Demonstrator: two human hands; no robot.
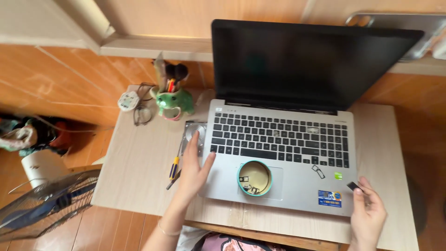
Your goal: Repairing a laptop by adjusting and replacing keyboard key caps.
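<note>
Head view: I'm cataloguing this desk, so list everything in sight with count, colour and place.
laptop: one, silver, open, dark screen, centre of table
table: one, pale wood
round tin: one, teal rim, on touchpad, loose keycaps inside
keycap: one, black, in right fingers
screwdrivers: two, blue-yellow, left of laptop
frog mug: one, green, holding pens
glasses: one pair, dark
fan: one, lower left
left hand: on laptop's edge
right hand: pinching keycap

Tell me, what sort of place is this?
Probably a room at home, used as a makeshift repair desk: a small wooden table on a wood floor, an open laptop, a floor fan.
</note>
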